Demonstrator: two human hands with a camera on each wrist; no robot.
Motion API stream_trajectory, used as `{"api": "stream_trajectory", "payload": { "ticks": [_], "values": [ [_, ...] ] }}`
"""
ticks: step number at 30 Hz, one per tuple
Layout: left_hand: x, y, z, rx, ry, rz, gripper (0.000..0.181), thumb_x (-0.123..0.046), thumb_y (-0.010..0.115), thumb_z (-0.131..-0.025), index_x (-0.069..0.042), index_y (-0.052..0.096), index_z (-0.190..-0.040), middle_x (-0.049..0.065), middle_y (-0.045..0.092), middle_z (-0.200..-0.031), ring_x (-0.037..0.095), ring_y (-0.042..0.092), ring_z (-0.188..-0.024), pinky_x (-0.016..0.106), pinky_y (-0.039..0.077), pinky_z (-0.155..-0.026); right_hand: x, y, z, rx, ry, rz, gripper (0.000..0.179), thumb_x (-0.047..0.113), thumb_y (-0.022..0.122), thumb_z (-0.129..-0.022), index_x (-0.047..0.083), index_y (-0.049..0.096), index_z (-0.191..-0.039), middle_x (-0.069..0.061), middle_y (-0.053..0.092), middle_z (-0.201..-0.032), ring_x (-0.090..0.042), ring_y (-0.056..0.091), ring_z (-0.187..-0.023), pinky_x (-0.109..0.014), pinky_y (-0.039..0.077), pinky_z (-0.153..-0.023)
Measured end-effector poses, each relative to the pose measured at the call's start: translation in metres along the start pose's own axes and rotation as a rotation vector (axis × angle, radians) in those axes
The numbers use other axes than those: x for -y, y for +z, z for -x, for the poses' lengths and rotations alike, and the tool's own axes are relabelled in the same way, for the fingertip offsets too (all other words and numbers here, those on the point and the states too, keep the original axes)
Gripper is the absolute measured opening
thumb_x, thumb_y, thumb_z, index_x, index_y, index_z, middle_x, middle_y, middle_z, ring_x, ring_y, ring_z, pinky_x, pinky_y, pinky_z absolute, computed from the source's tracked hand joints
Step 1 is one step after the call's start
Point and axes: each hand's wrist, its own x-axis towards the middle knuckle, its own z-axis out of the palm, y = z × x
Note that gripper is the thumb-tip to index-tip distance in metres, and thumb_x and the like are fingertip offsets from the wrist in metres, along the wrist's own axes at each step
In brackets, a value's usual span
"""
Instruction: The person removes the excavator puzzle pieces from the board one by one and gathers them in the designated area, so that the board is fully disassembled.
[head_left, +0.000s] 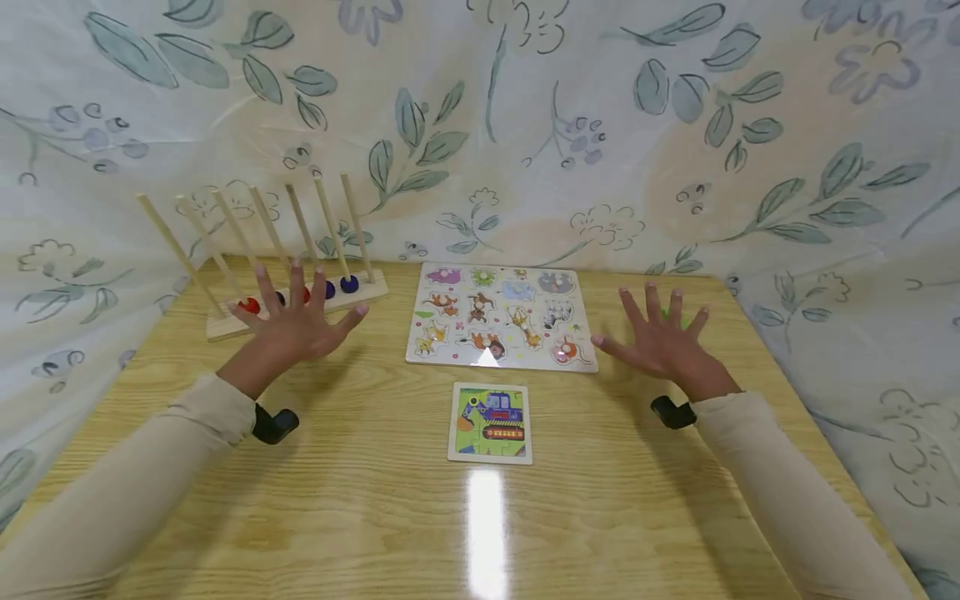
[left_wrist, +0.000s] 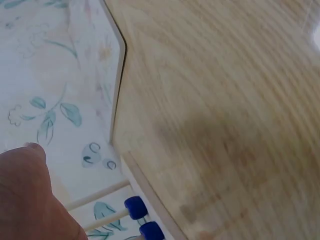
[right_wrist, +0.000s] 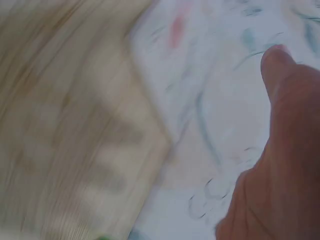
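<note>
Fingers (head_left: 297, 283) on the left hand (head_left: 292, 330) and right hand (head_left: 667, 346) are spread wide. Red and blue beads (head_left: 348, 284) are seen low on the tall sticks (head_left: 328, 215) of the rack (head_left: 373, 292).

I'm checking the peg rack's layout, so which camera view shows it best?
The head view: it shows the wooden peg rack end to end, though the left hand partly covers it. The left wrist view shows only one end, with two blue beads; the right wrist view shows none of it.
</note>
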Motion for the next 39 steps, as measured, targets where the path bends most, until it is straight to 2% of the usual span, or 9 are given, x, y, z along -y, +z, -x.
{"api": "stream_trajectory", "payload": {
  "ticks": [4,8,14,20,24,28,31,34,39],
  "values": [
    [0.002,0.009,0.002,0.026,0.019,0.006,0.111,-0.085,0.016,-0.083,-0.004,-0.006,-0.155,0.025,-0.028,-0.153,0.048,-0.044,-0.122,0.082,-0.020,-0.082,0.014,-0.003,0.004,0.006,-0.055,-0.044,0.100,0.076,0.036,-0.089,0.014,-0.003,-0.158,-0.028,-0.010,-0.157,-0.057,-0.016,-0.136,-0.079,-0.016,-0.092],
    [0.002,0.023,0.008,0.067,0.065,0.005,0.107,-0.082,0.017,-0.087,-0.002,-0.002,-0.155,0.030,-0.018,-0.154,0.056,-0.029,-0.130,0.084,-0.007,-0.088,0.022,0.002,0.009,0.006,-0.112,-0.051,0.097,0.071,0.043,-0.090,0.014,0.003,-0.158,-0.027,-0.004,-0.158,-0.055,-0.009,-0.139,-0.080,-0.010,-0.095],
    [-0.008,0.033,0.014,0.033,0.200,-0.021,0.087,-0.065,0.028,-0.098,0.002,0.018,-0.154,0.031,0.002,-0.156,0.055,0.003,-0.140,0.076,0.014,-0.101,0.029,0.010,0.012,0.023,-0.192,-0.149,0.092,0.061,0.053,-0.092,0.011,0.012,-0.158,-0.026,0.001,-0.159,-0.049,-0.007,-0.142,-0.076,-0.007,-0.100],
    [-0.014,0.032,0.017,0.012,0.329,0.008,0.073,-0.048,0.033,-0.105,0.007,0.024,-0.150,0.032,0.015,-0.154,0.050,0.017,-0.140,0.066,0.021,-0.106,0.038,0.011,0.010,-0.042,-0.252,-0.193,0.070,0.045,0.058,-0.096,0.005,0.037,-0.150,-0.026,0.016,-0.157,-0.050,0.005,-0.142,-0.073,-0.005,-0.104],
    [-0.014,0.032,0.019,0.044,0.392,0.073,0.072,-0.047,0.032,-0.105,0.007,0.023,-0.151,0.029,0.022,-0.154,0.046,0.024,-0.139,0.060,0.023,-0.109,0.045,0.016,0.009,-0.074,-0.335,-0.255,0.056,0.028,0.063,-0.096,-0.001,0.048,-0.141,-0.029,0.028,-0.152,-0.050,0.017,-0.139,-0.068,0.011,-0.108],
    [-0.018,0.036,0.021,0.125,0.462,0.223,0.066,-0.042,0.034,-0.106,0.006,0.025,-0.151,0.025,0.026,-0.154,0.040,0.025,-0.141,0.056,0.023,-0.111,0.054,0.023,0.007,-0.055,-0.411,-0.362,0.049,0.020,0.065,-0.095,-0.005,0.054,-0.135,-0.028,0.040,-0.145,-0.046,0.032,-0.136,-0.060,0.030,-0.106],
    [-0.025,0.042,0.022,0.158,0.533,0.307,0.062,-0.037,0.037,-0.106,0.005,0.029,-0.150,0.023,0.030,-0.153,0.037,0.028,-0.140,0.053,0.025,-0.111,0.061,0.027,0.006,-0.044,-0.444,-0.417,0.044,0.018,0.064,-0.096,-0.006,0.057,-0.131,-0.025,0.048,-0.140,-0.042,0.039,-0.133,-0.056,0.035,-0.105],
    [-0.035,0.045,0.024,0.154,0.597,0.331,0.057,-0.034,0.040,-0.106,0.005,0.034,-0.148,0.021,0.036,-0.149,0.035,0.033,-0.138,0.051,0.029,-0.109,0.066,0.029,0.005,-0.051,-0.452,-0.443,0.040,0.014,0.065,-0.095,-0.006,0.060,-0.128,-0.023,0.055,-0.134,-0.040,0.048,-0.126,-0.054,0.041,-0.100],
    [-0.046,0.051,0.029,0.138,0.657,0.334,0.047,-0.025,0.041,-0.107,0.006,0.044,-0.143,0.021,0.047,-0.142,0.033,0.044,-0.131,0.049,0.038,-0.104,0.071,0.028,0.003,-0.060,-0.468,-0.480,0.031,0.008,0.066,-0.093,-0.007,0.064,-0.121,-0.018,0.066,-0.116,-0.031,0.062,-0.102,-0.048,0.051,-0.087]
  ]
}}
